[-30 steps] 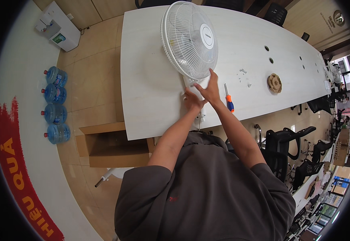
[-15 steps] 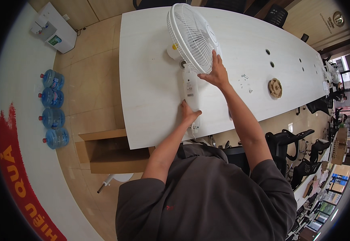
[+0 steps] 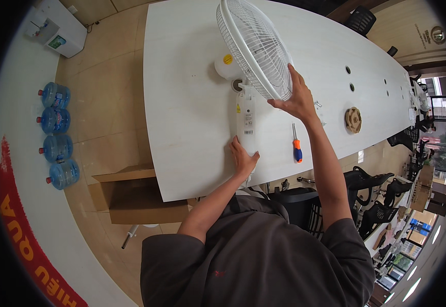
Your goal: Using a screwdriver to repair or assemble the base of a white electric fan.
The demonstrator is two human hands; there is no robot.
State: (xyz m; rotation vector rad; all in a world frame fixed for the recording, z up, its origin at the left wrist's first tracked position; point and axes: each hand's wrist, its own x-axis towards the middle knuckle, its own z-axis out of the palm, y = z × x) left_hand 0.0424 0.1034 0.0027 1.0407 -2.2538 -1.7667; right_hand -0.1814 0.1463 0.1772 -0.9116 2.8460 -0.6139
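Note:
A white electric fan (image 3: 256,48) lies on the white table, its round wire grille tilted up at the far end and its long white body (image 3: 245,120) stretching toward me. My right hand (image 3: 298,100) grips the near right rim of the grille, fingers up along it and thumb underneath. Around the lower end of the body is my left hand (image 3: 243,159), its fingers on the left side and its thumb on the right. A screwdriver (image 3: 297,146) with a blue and orange handle lies between the body and my right forearm. Small screws (image 3: 318,105) show partly beside my right wrist.
A brown moulded ring-shaped piece (image 3: 353,119) lies to the right on the table (image 3: 192,102). An open cardboard box (image 3: 141,204) stands at the table's left front corner. Several water bottles (image 3: 58,147) line the left wall. Black chairs (image 3: 366,179) stand along the right edge.
The view has shifted slightly. My right hand has moved a little right and down along the grille rim, and the screwdriver has come out from behind my forearm. Both hands keep their hold.

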